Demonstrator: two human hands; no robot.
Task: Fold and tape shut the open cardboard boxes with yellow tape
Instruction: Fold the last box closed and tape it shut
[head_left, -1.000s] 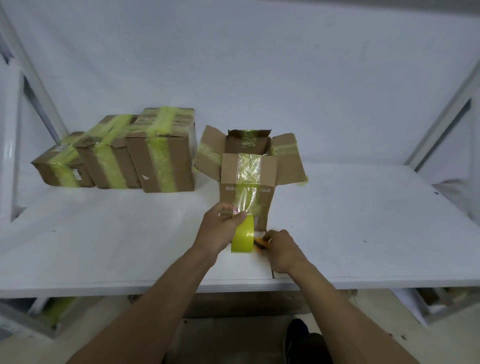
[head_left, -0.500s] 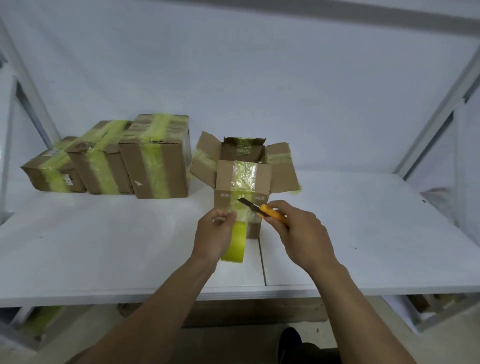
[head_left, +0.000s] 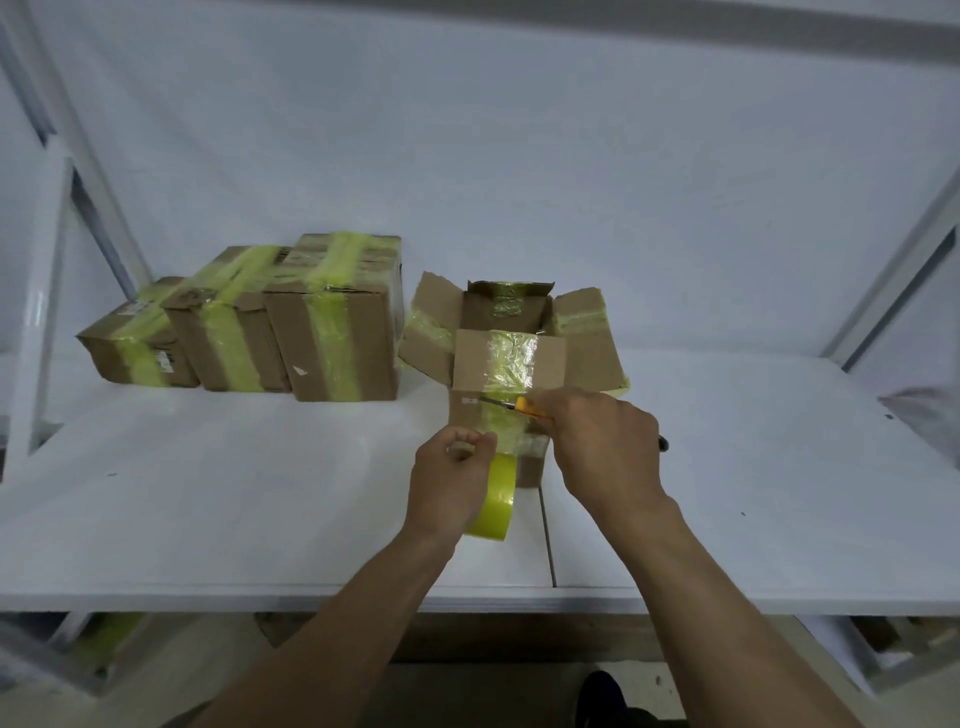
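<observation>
An open cardboard box (head_left: 470, 358) stands mid-table with its four flaps spread, old yellow tape on them. A strip of yellow tape runs down its front face to the tape roll (head_left: 493, 506). My left hand (head_left: 452, 478) grips that roll just in front of the box. My right hand (head_left: 597, 447) holds an orange utility knife (head_left: 519, 405), whose blade lies across the tape strip on the box's front.
Three taped-shut boxes (head_left: 332, 322) stand in a row at the back left. The white table (head_left: 208, 493) has a seam near the middle and a front edge close to me. White frame posts rise at the left and right.
My right hand lifted the knife from the table and brought its blade up against the tape on the box front. My left hand kept its hold on the roll.
</observation>
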